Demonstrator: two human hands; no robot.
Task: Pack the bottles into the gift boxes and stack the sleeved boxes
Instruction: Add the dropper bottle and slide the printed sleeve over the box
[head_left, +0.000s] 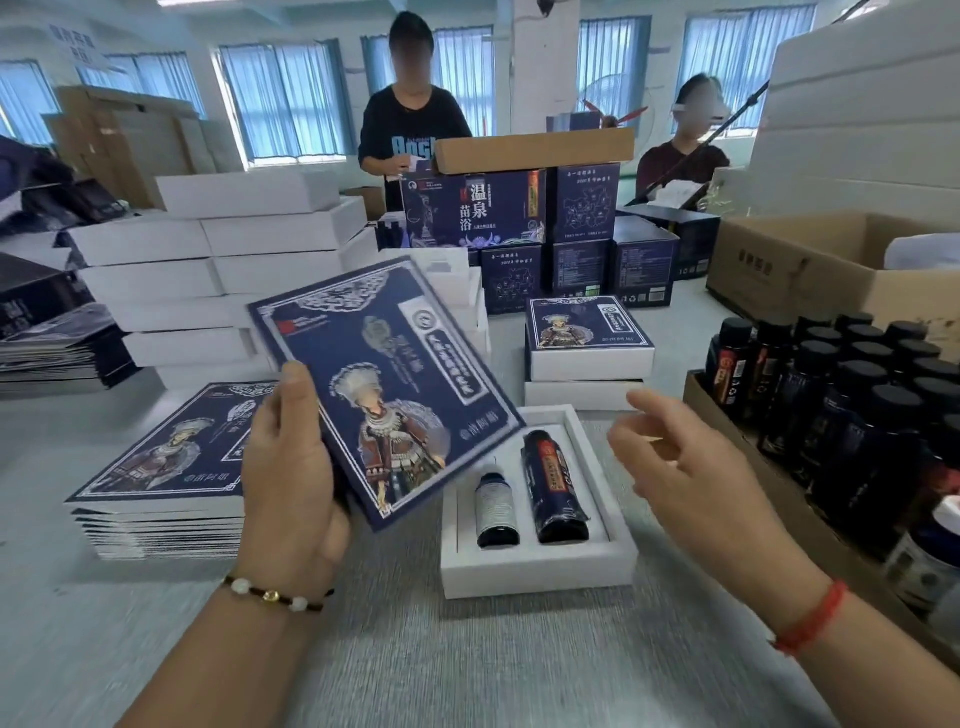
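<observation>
Gripping a flat navy sleeve (387, 384), the left hand (291, 483) tilts it; right hand (691, 467) fingers hang loosely apart.

In front of you an open white gift box (540, 571) lies flat, with a small dark bottle (497, 512) and a larger dark bottle (553, 486) lying side by side in its slots. A flat blue printed sleeve (384, 387) is tilted above its left corner.

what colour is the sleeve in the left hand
Dark blue with white ornamental print, on the sleeve the left hand holds; head view.
</observation>
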